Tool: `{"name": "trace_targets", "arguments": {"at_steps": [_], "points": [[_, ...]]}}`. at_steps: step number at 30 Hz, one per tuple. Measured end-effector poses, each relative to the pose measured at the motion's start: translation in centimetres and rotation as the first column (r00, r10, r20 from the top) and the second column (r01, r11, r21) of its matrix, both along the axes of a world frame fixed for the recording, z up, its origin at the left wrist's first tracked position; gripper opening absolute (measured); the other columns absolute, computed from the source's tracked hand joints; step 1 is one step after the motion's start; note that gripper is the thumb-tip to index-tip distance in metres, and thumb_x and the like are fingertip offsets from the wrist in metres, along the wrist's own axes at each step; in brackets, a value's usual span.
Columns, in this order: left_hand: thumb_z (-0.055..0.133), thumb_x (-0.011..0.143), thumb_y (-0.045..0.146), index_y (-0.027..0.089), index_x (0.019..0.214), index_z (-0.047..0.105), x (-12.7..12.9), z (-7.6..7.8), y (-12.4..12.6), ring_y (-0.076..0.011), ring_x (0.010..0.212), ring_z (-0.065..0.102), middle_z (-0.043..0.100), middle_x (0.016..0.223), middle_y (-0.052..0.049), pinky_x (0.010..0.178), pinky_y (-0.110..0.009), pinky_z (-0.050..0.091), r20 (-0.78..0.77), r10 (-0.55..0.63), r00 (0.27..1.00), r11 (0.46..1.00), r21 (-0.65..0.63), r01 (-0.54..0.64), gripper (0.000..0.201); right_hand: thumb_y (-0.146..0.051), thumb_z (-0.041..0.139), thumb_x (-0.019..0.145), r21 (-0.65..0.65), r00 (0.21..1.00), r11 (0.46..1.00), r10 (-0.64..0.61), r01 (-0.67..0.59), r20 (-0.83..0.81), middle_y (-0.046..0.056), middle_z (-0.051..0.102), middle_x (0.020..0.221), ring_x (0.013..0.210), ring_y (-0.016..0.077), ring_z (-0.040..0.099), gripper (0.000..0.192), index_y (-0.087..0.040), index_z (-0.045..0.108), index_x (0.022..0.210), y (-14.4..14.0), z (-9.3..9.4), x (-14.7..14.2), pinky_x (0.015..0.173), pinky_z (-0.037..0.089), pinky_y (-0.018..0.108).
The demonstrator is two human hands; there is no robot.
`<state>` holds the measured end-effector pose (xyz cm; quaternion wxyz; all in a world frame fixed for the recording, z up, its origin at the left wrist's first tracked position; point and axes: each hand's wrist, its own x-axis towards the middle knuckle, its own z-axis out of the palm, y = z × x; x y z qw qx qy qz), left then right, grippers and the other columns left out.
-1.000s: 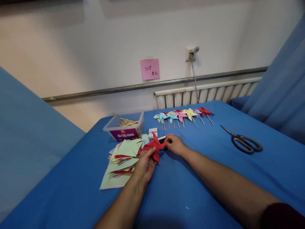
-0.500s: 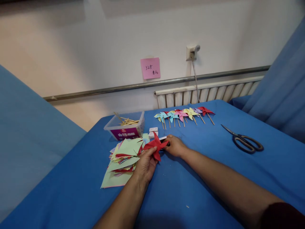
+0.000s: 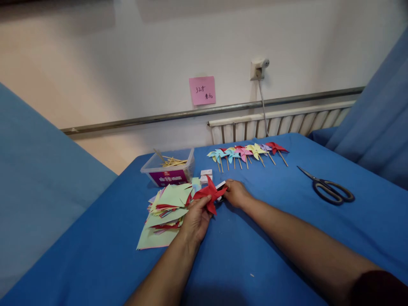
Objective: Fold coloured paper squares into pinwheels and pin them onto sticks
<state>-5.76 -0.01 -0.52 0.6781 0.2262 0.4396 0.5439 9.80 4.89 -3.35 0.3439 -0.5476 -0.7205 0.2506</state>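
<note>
A red paper pinwheel [image 3: 210,193] is pinched between the thumb and fingers of my left hand [image 3: 198,216], its blades folded toward the middle. Just to its right, my right hand [image 3: 236,194] is closed around a white-and-black stapler [image 3: 221,186], partly hidden by the pinwheel and my fingers. The stapler lies against or just behind the pinwheel's right side; I cannot tell whether they touch. Left of my left hand lies a pile of cut coloured paper [image 3: 172,196], green on top. Two small white boxes [image 3: 206,179] sit behind the pinwheel.
A clear plastic tub [image 3: 190,166] of wooden sticks stands at the back left. Several finished pinwheels [image 3: 255,151] on sticks lie in a row at the back. Black-handled scissors [image 3: 328,189] rest on the blue cloth [image 3: 270,263] to the right. Curtains hang at both sides.
The stapler's white part has tilted up more steeply beside the pinwheel. My left hand keeps the pinwheel in nearly the same place, and the whole view has shifted slightly.
</note>
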Motion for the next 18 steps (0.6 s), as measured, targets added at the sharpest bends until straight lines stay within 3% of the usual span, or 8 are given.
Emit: {"name": "trace_targets", "arguments": {"at_steps": [8,13,18], "points": [[0.076,0.063,0.01,0.012,0.08,0.069,0.1,0.1,0.0,-0.0156,0.064,0.066,0.073,0.073,-0.005,0.063,-0.026,0.05,0.011,0.008,1.0,1.0,-0.002,-0.008,0.018,-0.021,0.062,0.078,0.016,0.976,0.996,-0.087,0.092,-0.201,0.002,0.069,0.087,0.08,0.0136,0.062,0.014,-0.018,0.063,0.064,0.9,-0.9,-0.4,0.073,0.044,0.023],[0.076,0.063,0.01,0.012,0.075,0.068,0.1,0.0,0.0,-0.0158,0.063,0.066,0.073,0.072,-0.005,0.063,-0.027,0.051,0.007,0.002,1.0,1.0,0.009,-0.002,0.014,-0.037,0.052,0.085,-0.028,0.955,0.984,-0.179,0.177,-0.238,0.0,0.065,0.066,0.06,0.0132,0.056,0.026,-0.018,0.064,0.073,1.8,-1.1,0.3,0.058,0.041,0.023],[0.075,0.065,0.01,0.012,0.075,0.07,0.2,0.3,-0.1,-0.0158,0.061,0.066,0.073,0.07,-0.005,0.061,-0.026,0.05,0.011,-0.004,1.0,1.0,-0.008,0.004,0.012,-0.036,0.054,0.084,-0.095,0.974,0.983,-0.169,0.156,-0.149,-0.002,0.061,0.056,0.051,0.0113,0.051,0.026,-0.018,0.062,0.067,0.6,-0.9,1.1,0.051,0.035,0.022]]}}
